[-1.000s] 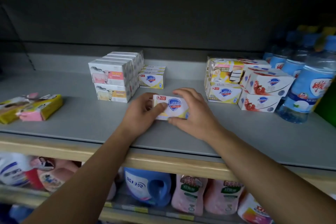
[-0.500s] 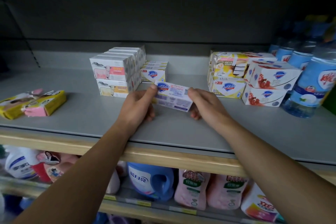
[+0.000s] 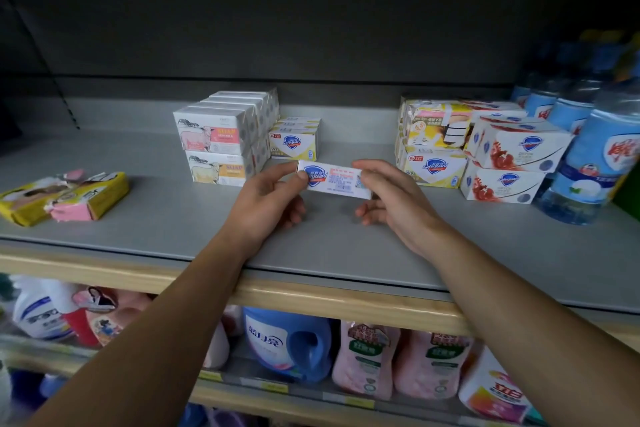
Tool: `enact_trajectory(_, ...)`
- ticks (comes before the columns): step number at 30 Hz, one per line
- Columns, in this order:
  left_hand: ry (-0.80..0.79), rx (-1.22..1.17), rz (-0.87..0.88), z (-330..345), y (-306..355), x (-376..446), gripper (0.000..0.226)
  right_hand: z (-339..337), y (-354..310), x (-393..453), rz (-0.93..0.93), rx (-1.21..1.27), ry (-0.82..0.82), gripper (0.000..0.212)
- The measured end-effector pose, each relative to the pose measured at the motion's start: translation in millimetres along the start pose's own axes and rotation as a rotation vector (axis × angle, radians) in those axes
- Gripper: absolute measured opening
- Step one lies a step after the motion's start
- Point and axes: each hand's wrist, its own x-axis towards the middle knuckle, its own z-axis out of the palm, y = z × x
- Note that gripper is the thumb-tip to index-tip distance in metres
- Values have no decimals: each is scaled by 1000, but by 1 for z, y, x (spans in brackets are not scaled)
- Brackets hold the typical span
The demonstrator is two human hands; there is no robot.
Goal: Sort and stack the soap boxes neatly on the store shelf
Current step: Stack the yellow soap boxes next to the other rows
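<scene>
Above the grey shelf (image 3: 166, 218), centre frame, left hand (image 3: 266, 204) and right hand (image 3: 394, 204) pinched a soap box (image 3: 334, 178) by its ends; squaring it level would let it stack flush on the yellow boxes (image 3: 294, 142).

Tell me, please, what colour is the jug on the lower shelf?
The jug is blue with a white label, seen in the head view.

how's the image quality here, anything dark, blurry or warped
Head view: the shelf back panel is very dark, nearly featureless; the water bottles at the right edge are soft and stretched by the wide-angle lens; the shelf's front edge bows. The held soap box is sharp enough to read its logo, between the left hand and right hand.
</scene>
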Motion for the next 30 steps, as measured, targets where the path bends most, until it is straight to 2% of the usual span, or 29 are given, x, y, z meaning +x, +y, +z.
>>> enact_trajectory(3, -11, -48, 8, 1, -2, 1, 48, 0, 2, 1, 11, -10, 21, 16)
enact_trajectory(5, -52, -52, 39, 0, -3, 1, 49, -2, 5, 3, -27, -57, 74, 17)
enact_trajectory(8, -79, -56, 45, -1, -4, 1, 61, -5, 10, 5, -82, -149, 144, 45)
enact_trajectory(9, -69, -58, 37, -2, -3, 1, 59, -5, 10, 5, -87, -160, 147, 49)
enact_trajectory(13, -54, -2, 47, -2, -1, -1, 33, -3, 8, 2, -151, -239, 77, 38)
enact_trajectory(17, -33, -40, 28, -1, 1, -2, 40, -3, 5, 0, -218, -410, 146, 49)
enact_trajectory(24, 5, -197, 20, 1, -1, -3, 32, -2, 0, -6, -250, -299, 131, 41)
enact_trajectory(30, 75, -58, 114, -7, -7, 3, 18, 3, 0, -13, -267, -320, -1, 41)
